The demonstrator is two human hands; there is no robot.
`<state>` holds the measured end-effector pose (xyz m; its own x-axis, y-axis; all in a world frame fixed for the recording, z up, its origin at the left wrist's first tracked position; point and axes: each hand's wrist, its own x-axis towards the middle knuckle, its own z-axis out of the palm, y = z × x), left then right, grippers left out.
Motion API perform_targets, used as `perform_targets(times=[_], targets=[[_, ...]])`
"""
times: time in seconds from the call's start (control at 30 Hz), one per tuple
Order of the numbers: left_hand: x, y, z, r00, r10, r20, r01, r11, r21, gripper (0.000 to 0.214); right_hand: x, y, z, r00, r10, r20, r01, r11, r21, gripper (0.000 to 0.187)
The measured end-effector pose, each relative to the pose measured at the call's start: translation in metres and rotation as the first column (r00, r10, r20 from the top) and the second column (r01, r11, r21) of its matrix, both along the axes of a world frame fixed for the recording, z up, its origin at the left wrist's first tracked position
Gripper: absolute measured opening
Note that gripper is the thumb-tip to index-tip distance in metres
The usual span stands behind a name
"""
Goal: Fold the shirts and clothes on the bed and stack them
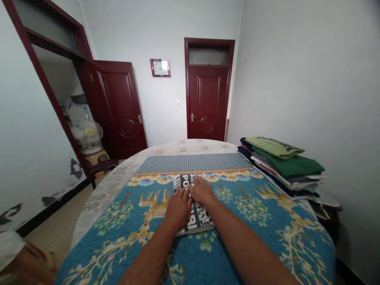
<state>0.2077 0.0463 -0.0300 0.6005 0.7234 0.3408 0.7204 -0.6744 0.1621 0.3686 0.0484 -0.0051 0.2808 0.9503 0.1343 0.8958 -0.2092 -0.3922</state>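
Note:
A folded garment with black and white lettering (194, 221) lies on the blue patterned cloth (113, 237), in front of me at the middle of the table. My left hand (179, 208) rests flat on its left side, fingers stretched forward. Farther up on the right side lies my right hand (202, 190), palm down, its fingers partly bent over the cloth. Both hands touch the garment from above and neither grips it. Parts of the print are hidden under the hands.
A stack of folded clothes (282, 166), a light green one on top, stands at the table's right edge. A pale tablecloth (166, 149) shows beneath the blue cloth. To the left are a dark stool (103, 165) and a fan (89, 132) by the open door (118, 107).

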Motion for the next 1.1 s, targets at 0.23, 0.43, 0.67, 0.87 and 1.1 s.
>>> perform_targets(times=[0.23,0.43,0.67,0.87,1.1], targets=[[0.002,-0.003,0.006,0.995,0.068,-0.079,-0.072,0.996,-0.048,0.057,0.012,0.028,0.005,0.994,-0.108,-0.004,0.108,0.994,0.010,0.065],[0.001,-0.003,0.008,0.990,0.090,-0.111,-0.097,0.994,-0.053,0.058,0.006,0.003,-0.005,0.997,-0.067,0.035,0.060,0.984,0.166,0.067],[0.001,-0.004,0.010,0.989,0.080,-0.121,-0.086,0.995,-0.042,0.057,-0.002,-0.045,-0.018,0.996,0.041,0.085,-0.054,0.985,0.163,0.065],[0.000,-0.006,0.014,0.986,0.078,-0.150,-0.090,0.993,-0.074,0.059,-0.009,-0.082,-0.016,0.993,0.095,0.070,-0.102,0.989,0.105,0.071],[0.002,-0.005,0.014,0.988,0.074,-0.137,-0.084,0.994,-0.074,0.059,-0.018,-0.128,-0.016,0.989,0.118,0.093,-0.119,0.993,0.009,0.077]])
